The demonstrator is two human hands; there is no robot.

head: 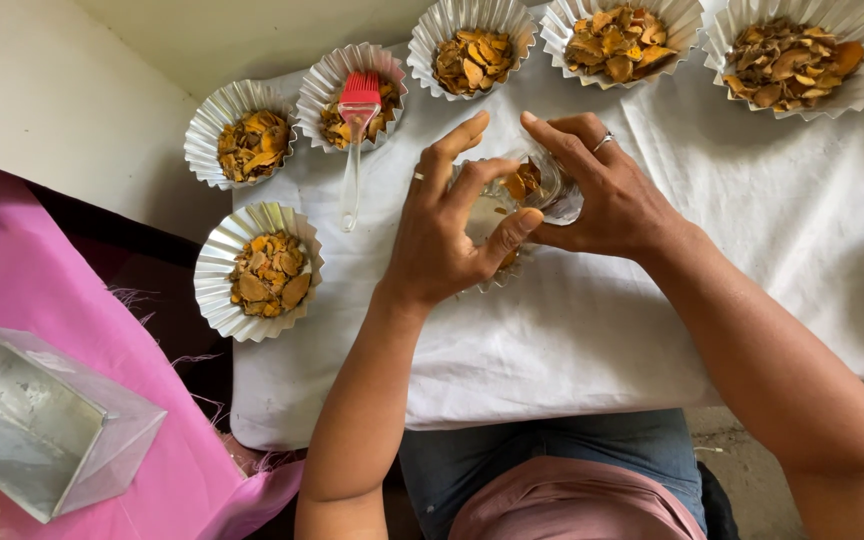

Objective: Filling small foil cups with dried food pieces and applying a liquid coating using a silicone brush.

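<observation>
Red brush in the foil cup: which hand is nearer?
Left. The left hand is just to the right of the red brush, apart from it. The right hand is farther right, beyond the left hand. Both hands hold a foil cup of orange chips.

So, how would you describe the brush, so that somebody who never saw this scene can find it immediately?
Start at the white cloth and look to its upper left, where foil cups of orange-brown chips stand in a curve. The brush leans on the third cup from the lower left. Its red bristles and clear handle set it apart: it is the only tool there.
</observation>
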